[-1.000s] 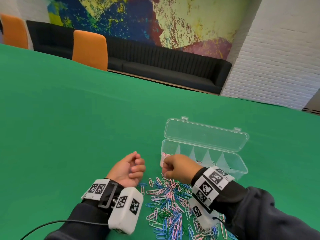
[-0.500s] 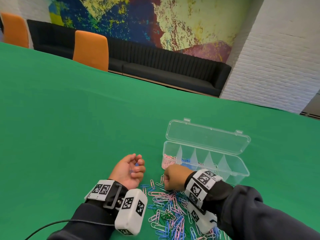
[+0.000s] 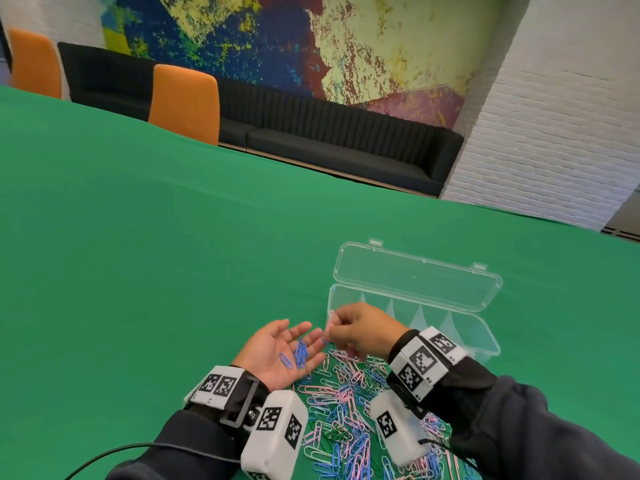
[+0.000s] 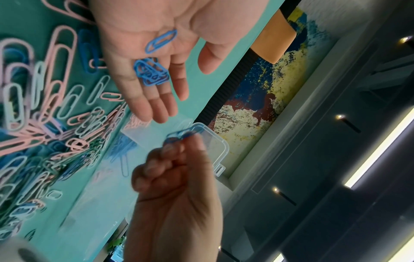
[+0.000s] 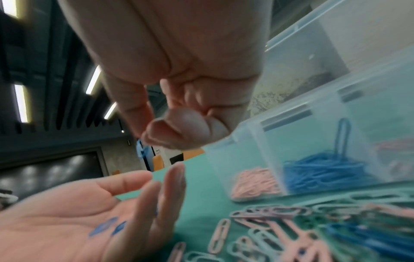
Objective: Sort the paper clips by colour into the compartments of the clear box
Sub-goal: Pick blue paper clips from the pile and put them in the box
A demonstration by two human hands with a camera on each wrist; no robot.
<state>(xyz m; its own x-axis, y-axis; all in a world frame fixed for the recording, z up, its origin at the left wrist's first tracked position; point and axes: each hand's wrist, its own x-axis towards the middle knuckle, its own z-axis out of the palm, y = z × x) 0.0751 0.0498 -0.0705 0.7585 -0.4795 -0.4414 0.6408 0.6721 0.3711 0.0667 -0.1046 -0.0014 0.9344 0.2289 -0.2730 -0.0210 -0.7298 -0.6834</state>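
My left hand point(image 3: 277, 351) lies palm up with straight fingers, and several blue clips point(image 3: 300, 353) point(image 4: 152, 71) rest on the palm. Just right of its fingertips my right hand point(image 3: 360, 332) pinches a blue clip point(image 4: 182, 134) between thumb and forefinger. A heap of pink, blue, green and white paper clips point(image 3: 346, 403) lies on the green cloth below both hands. Behind the right hand stands the clear box point(image 3: 485, 336), lid open. Its left end compartment holds pink clips point(image 5: 253, 182), the one beside it blue clips point(image 5: 322, 168).
The green table point(image 3: 156, 271) stretches wide to the left and beyond the box. A black cable point(image 3: 114, 455) runs from my left wrist to the near edge. Orange chairs point(image 3: 185, 102) and a black sofa stand far behind the table.
My left hand has uncurled and now lies flat, showing blue clips on the palm. My right hand has risen from the heap to the left fingertips with a blue clip.
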